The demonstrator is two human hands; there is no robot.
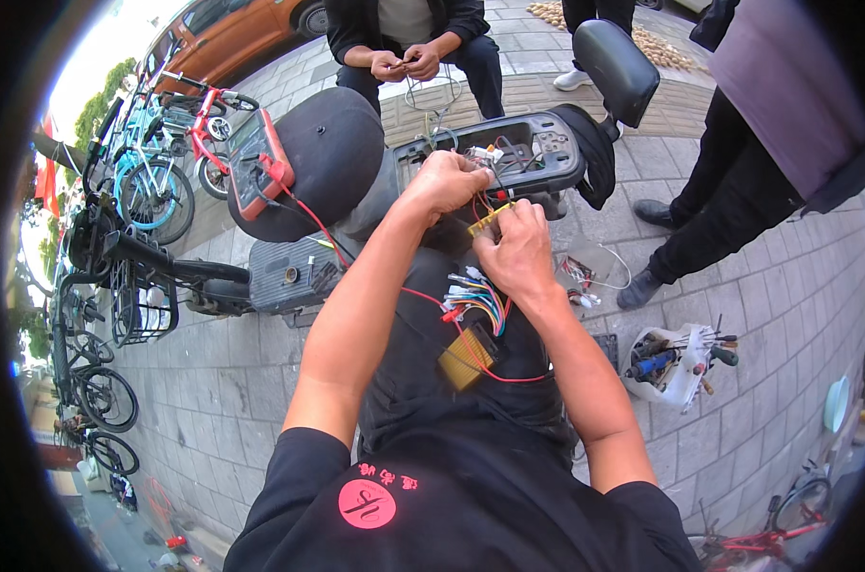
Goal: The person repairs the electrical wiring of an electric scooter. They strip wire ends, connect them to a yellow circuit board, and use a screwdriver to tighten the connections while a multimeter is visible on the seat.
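My left hand (445, 183) is closed, its fingertips pinching thin wires (479, 203) at the near edge of an open scooter compartment (561, 143). My right hand (520, 250) grips a gold ridged metal piece (488, 221) just below them; most of it is hidden by the fingers. Across my lap lies a gold finned controller box (466, 364), with a bundle of coloured wires (480, 303) ending in white connectors. A red multimeter (265, 173) rests on the black scooter seat (342, 143), and its red lead (316, 221) runs down past my left arm to my lap.
A person (409, 48) sits opposite, holding a thin cable. Another person's legs (719, 191) stand at right. A white tub of tools (676, 367) and a clear bag of wire parts (585, 272) lie on the paving. Bicycles (156, 191) stand at left.
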